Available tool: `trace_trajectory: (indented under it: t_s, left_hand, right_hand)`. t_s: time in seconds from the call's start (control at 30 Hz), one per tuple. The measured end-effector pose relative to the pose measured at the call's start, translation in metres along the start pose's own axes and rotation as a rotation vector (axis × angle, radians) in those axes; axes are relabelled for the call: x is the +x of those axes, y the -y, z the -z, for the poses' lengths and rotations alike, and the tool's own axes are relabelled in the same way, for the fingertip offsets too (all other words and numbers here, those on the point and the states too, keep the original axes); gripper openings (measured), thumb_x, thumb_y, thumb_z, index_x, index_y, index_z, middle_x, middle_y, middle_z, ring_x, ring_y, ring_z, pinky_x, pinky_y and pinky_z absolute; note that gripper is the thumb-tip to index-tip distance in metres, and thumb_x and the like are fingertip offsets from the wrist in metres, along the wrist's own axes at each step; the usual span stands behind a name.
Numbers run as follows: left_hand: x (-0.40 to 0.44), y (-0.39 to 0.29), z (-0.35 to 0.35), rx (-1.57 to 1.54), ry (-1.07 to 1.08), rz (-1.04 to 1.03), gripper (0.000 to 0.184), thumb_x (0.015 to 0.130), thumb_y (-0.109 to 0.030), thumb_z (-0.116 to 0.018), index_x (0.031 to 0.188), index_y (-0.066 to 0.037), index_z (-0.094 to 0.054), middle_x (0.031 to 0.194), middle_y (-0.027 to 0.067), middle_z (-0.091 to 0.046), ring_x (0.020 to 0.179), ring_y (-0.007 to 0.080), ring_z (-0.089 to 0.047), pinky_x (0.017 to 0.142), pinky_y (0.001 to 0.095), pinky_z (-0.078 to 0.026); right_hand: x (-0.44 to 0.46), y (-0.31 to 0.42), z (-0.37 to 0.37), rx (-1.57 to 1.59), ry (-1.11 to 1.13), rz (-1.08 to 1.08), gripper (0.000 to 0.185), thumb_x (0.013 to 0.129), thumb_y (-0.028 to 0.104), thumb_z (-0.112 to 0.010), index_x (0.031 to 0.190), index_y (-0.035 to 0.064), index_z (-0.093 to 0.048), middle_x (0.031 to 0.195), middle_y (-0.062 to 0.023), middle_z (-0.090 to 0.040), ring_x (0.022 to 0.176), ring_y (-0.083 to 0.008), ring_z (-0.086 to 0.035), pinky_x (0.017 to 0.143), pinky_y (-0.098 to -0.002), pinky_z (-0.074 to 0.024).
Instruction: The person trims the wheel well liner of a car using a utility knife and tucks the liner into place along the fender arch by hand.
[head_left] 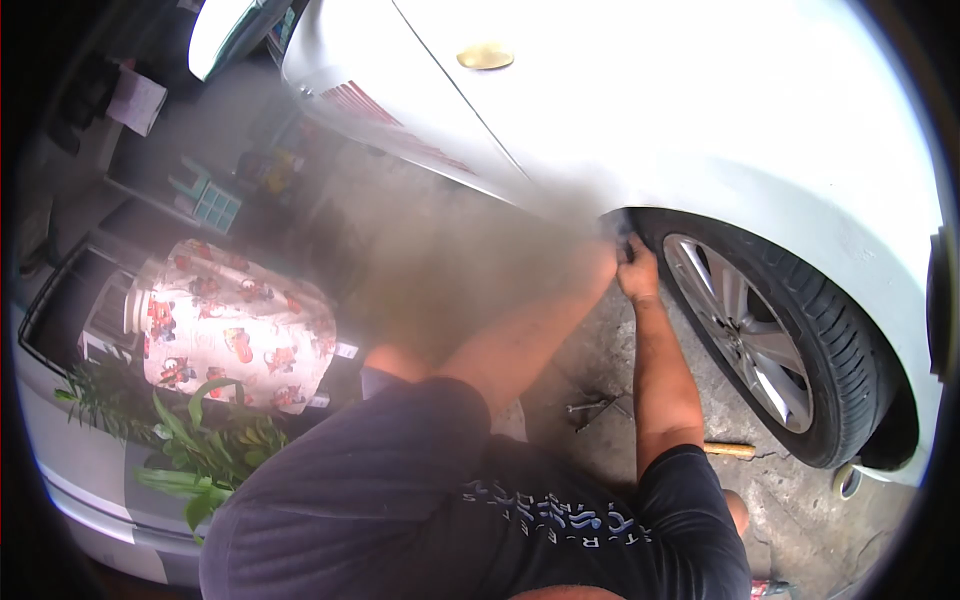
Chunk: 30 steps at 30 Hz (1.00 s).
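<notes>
My right hand [640, 272] is closed at the front edge of the wheel arch, close to the tyre [840, 350]. A small dark thing shows at its fingertips, too blurred to name. My left arm reaches to the same spot, and my left hand [602, 258] is smeared by a brownish haze, so its fingers cannot be made out. Both hands are low on the side of a white car [700, 110], just behind its door. The wheel's silver rim [742, 335] faces me.
Metal tools [598, 408] and a yellow stick-like handle [730, 450] lie on the concrete. A tape roll [848, 483] is near the tyre. To the left are a cartoon-printed cover [235, 335], green plants [205, 440] and a grey vehicle [110, 515].
</notes>
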<state>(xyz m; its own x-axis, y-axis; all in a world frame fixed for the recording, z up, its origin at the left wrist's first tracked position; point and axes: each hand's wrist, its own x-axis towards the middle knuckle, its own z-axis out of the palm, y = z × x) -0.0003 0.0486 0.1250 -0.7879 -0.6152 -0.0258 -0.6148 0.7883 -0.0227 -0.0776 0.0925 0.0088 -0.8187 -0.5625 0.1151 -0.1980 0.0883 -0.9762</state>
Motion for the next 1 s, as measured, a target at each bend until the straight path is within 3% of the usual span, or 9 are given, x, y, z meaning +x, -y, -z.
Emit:
trace_trajectory:
  t_s: [0.23,0.37,0.57,0.67,0.73,0.93,1.0]
  left_hand:
    - [0.001,0.009,-0.010,-0.164,-0.199,-0.090,0.027,0.095,-0.027,-0.051,0.096,-0.001,-0.059,0.076,0.0250,-0.068,0.073,0.0435,-0.068,0.070,0.0534,-0.054]
    - [-0.009,-0.005,0.002,-0.147,-0.150,-0.041,0.029,0.094,-0.028,-0.053,0.098,0.000,-0.061,0.078,0.0265,-0.067,0.076,0.0461,-0.066,0.072,0.0538,-0.053]
    - [-0.023,0.001,-0.025,-0.380,-0.330,-0.044,0.027,0.093,-0.026,-0.057,0.103,-0.001,-0.064,0.083,0.0280,-0.066,0.081,0.0483,-0.064,0.072,0.0549,-0.051]
    - [-0.031,-0.002,-0.038,-0.411,-0.330,-0.039,0.026,0.092,-0.024,-0.059,0.101,0.000,-0.064,0.083,0.0284,-0.066,0.081,0.0482,-0.064,0.072,0.0545,-0.051]
    - [-0.032,-0.004,-0.039,-0.428,-0.325,-0.035,0.026,0.092,-0.024,-0.060,0.100,0.001,-0.063,0.082,0.0291,-0.066,0.080,0.0483,-0.064,0.072,0.0538,-0.051]
    - [-0.026,-0.003,-0.032,-0.299,-0.366,-0.081,0.031,0.093,-0.030,-0.059,0.095,0.000,-0.063,0.079,0.0275,-0.066,0.078,0.0462,-0.065,0.069,0.0538,-0.051]
    - [-0.018,-0.013,-0.018,-0.254,-0.359,-0.046,0.031,0.093,-0.032,-0.058,0.094,-0.001,-0.064,0.078,0.0270,-0.066,0.078,0.0456,-0.066,0.069,0.0538,-0.051]
  right_hand:
    - [0.001,-0.004,0.002,0.005,0.000,0.009,0.034,0.086,0.023,-0.065,0.117,0.0089,-0.064,0.099,-0.0233,-0.069,0.096,-0.0427,-0.066,0.083,-0.0453,-0.0508]
    - [0.005,-0.007,0.003,0.012,0.020,0.010,0.034,0.086,0.022,-0.065,0.117,0.0087,-0.064,0.101,-0.0240,-0.069,0.097,-0.0429,-0.065,0.085,-0.0465,-0.0505]
    - [0.002,-0.025,-0.002,0.061,0.008,0.054,0.027,0.087,0.023,-0.066,0.110,0.0094,-0.065,0.100,-0.0220,-0.069,0.097,-0.0425,-0.065,0.085,-0.0477,-0.0505]
    - [-0.009,0.040,0.040,0.000,0.109,-0.142,0.023,0.087,0.022,-0.066,0.107,0.0110,-0.067,0.097,-0.0192,-0.071,0.095,-0.0394,-0.066,0.083,-0.0457,-0.0510]
    - [-0.011,0.041,0.041,0.008,0.097,-0.140,0.021,0.087,0.021,-0.066,0.106,0.0115,-0.067,0.096,-0.0178,-0.071,0.093,-0.0380,-0.067,0.082,-0.0449,-0.0512]
    - [-0.012,0.039,0.043,0.064,0.100,-0.115,0.019,0.088,0.021,-0.063,0.105,0.0125,-0.067,0.097,-0.0159,-0.072,0.094,-0.0367,-0.067,0.082,-0.0448,-0.0513]
    - [-0.012,0.037,0.040,-0.093,0.061,-0.077,0.023,0.088,0.024,-0.061,0.108,0.0133,-0.066,0.101,-0.0162,-0.071,0.096,-0.0389,-0.066,0.083,-0.0470,-0.0511]
